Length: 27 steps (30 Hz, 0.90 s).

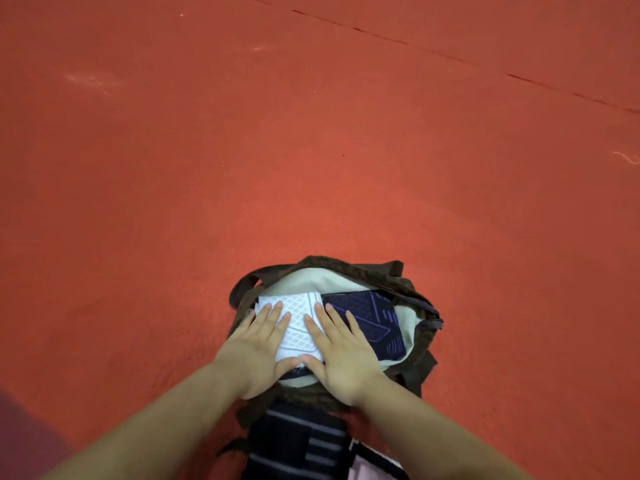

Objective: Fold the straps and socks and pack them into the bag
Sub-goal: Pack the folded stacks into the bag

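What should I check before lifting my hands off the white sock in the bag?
1. Brown fabric bag mouth open: ok.
2. White patterned folded sock inside the bag, lying flat: ok.
3. Dark navy patterned folded sock beside it, inside: ok.
4. Left hand and right hand pressing flat on the white sock: ok.
5. Dark striped fabric near the body packed: not ok, still outside.
6. All straps packed: cannot tell.

A white patterned sock (pixel 298 322) and a navy one (pixel 369 318) are laid folded, side by side, inside the open brown bag (pixel 412 289).
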### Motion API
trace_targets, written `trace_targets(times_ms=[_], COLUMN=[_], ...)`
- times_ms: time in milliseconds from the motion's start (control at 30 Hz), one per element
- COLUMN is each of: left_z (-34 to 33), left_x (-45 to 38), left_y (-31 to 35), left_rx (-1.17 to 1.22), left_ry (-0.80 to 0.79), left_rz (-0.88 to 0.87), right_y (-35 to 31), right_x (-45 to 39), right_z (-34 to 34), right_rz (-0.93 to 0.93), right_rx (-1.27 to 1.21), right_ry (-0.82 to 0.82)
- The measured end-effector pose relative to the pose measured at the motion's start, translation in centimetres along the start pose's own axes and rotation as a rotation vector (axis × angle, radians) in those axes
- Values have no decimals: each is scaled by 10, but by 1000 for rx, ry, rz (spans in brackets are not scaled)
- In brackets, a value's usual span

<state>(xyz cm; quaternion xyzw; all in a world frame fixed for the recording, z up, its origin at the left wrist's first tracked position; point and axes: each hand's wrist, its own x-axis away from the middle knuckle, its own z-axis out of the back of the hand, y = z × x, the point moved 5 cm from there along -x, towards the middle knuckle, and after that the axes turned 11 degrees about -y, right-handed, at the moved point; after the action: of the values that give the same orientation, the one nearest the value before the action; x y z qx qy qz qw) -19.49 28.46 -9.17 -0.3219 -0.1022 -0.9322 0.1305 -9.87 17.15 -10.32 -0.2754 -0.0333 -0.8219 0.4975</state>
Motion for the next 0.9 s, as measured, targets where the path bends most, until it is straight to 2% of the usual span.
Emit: trace_targets(times_ms=[100,233,300,333,367,400,433,500,567,600,767,833,900], left_z=[-12,-23,-19,-8,4,8,9,0,-12,-23,-47,-47,-40], left_x=[-8,-3,-6,-5,-7,-11,-16,-23,-28,-28,-34,-37,-34], left_y=[2,0,-3,-1,7,14,22,28,30,28,17,16,20], left_rx=[-61,-90,-119,-102,-60,5,61,134,148,145,146,143,117], left_ry=[-111,-96,45,39,129,102,205,125,150,49,89,64,59], left_rz=[-11,1,-42,-34,-63,-69,-93,5,21,42,9,29,16], right_y=[3,0,5,10,14,18,21,27,31,34,45,39,34], right_x=[-1,11,15,16,16,15,15,16,20,23,24,22,27], right_z=[-13,-29,-29,-23,-16,-13,-10,-10,-10,-19,-33,-28,-21], right_rz=[-24,6,-8,-29,-55,-49,-19,-43,-56,-73,-75,-2,32], right_rx=[33,-19,-41,-42,-29,-29,-45,-75,20,35,27,46,-13], right_ry=[-107,-191,-157,-104,-55,-19,29,-23,3,-52,-110,-65,-152])
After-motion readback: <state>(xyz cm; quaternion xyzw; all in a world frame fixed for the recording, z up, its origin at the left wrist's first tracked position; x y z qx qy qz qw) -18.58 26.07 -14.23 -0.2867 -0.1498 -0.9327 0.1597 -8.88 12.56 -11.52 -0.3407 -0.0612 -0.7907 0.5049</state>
